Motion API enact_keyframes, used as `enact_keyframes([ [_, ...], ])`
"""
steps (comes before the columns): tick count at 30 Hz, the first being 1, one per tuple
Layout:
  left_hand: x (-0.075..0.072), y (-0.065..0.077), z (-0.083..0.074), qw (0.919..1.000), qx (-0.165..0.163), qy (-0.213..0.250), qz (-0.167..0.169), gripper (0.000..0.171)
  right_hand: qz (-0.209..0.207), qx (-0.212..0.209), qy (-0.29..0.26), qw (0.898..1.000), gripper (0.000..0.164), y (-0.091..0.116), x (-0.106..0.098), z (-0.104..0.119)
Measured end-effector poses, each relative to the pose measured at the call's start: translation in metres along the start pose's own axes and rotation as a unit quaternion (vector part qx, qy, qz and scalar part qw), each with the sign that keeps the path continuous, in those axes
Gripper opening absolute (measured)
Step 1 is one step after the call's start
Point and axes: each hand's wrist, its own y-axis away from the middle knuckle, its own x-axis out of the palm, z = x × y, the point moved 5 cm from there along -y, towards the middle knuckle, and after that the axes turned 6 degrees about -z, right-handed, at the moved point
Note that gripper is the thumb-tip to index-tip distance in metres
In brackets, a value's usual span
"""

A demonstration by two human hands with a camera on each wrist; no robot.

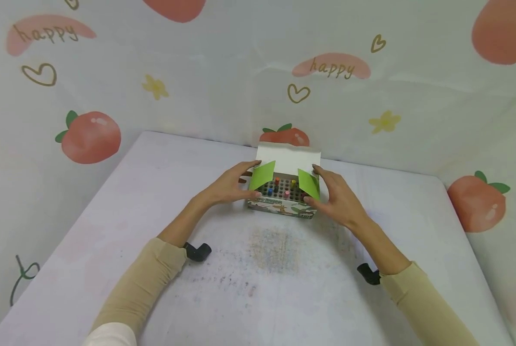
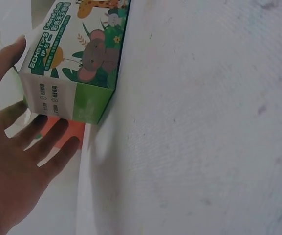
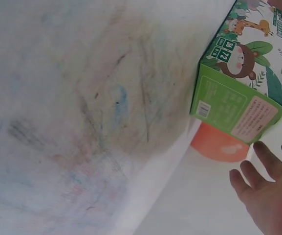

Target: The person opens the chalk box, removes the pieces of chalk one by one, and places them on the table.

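A printed chalk box (image 1: 282, 208) stands on the table near its back edge, its white lid (image 1: 289, 159) raised. Inside is a grid of holes holding several chalk sticks, among them a blue one (image 1: 270, 191), a yellow one (image 1: 293, 183) and a pink one (image 1: 286, 194). My left hand (image 1: 228, 187) is at the box's left end, thumb by the front top edge, fingers spread near the left green flap (image 1: 263, 176). At the other end my right hand (image 1: 339, 196) has its thumb at the front corner and extended fingers beside the right green flap (image 1: 309, 184).
The white table (image 1: 223, 298) carries coloured smudges (image 1: 275, 250) in front of the box. Behind it hangs a backdrop (image 1: 223, 57) printed with fruit, hearts and lettering. A black fitting (image 1: 198, 252) sits at the left wrist, another (image 1: 368, 274) at the right.
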Motion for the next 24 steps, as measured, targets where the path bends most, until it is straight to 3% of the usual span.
enact_keyframes([
  [15,-0.022,0.004,-0.011,0.9959,0.055,-0.006,-0.072,0.081,-0.021,-0.024,-0.001,0.999,0.084,-0.008,-0.028,0.011],
  [24,-0.032,0.001,-0.020,0.9934,0.080,0.002,-0.082,0.085,-0.045,-0.055,0.008,0.997,0.077,-0.007,-0.038,0.014],
])
